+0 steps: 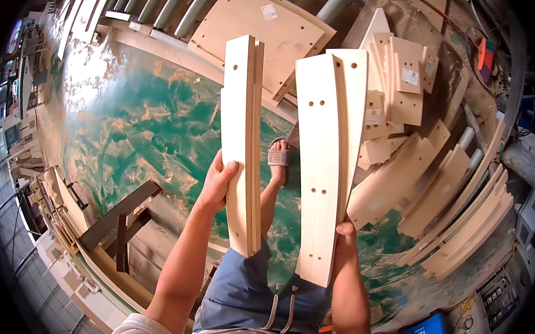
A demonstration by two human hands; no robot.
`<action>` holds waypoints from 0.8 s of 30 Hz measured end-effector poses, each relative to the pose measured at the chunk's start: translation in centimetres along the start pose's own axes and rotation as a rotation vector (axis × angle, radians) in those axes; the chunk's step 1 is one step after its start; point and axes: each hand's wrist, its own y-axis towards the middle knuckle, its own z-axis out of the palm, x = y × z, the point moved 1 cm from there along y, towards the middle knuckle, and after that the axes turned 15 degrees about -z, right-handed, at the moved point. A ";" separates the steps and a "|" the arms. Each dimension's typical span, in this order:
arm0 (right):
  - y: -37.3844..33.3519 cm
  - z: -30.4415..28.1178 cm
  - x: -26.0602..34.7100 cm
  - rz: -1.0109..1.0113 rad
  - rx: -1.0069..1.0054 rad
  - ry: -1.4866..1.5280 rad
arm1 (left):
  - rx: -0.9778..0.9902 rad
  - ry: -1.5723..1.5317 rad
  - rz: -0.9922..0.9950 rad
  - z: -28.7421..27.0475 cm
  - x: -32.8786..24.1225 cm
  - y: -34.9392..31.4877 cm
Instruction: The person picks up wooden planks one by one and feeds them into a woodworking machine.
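My left hand (pixel 218 181) is closed around the lower part of a small stack of narrow wooden boards (pixel 238 132), held upright. Its thumb presses on the front face, and the far fingers are hidden behind the wood. A round hole shows near the top of the front board. My right hand (pixel 345 240) grips the lower right edge of some wider, slightly curved wooden boards (pixel 318 139), one behind another and fanned apart at the top. Pairs of drilled holes run down the front one. The two bundles are apart, in front of my body.
Large wooden panels (pixel 253 30) lie stacked on a roller conveyor (pixel 178 10) ahead. To the right are a pile of labelled wooden pieces (pixel 407 66) and several curved boards (pixel 476 231). A dark frame (pixel 120 216) stands at left on the sawdust-covered green floor (pixel 173 124).
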 end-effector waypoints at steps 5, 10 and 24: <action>-4.9 -4.5 3.9 -0.057 0.016 0.050 | 0.077 -0.030 0.010 6.3 2.2 -1.2; -10.6 -8.6 8.4 -0.214 -0.146 -0.041 | 0.153 0.055 -0.129 14.8 3.8 -1.7; -15.6 -9.1 14.2 -0.919 -0.467 -1.272 | 0.451 0.210 -0.193 36.1 14.9 -0.9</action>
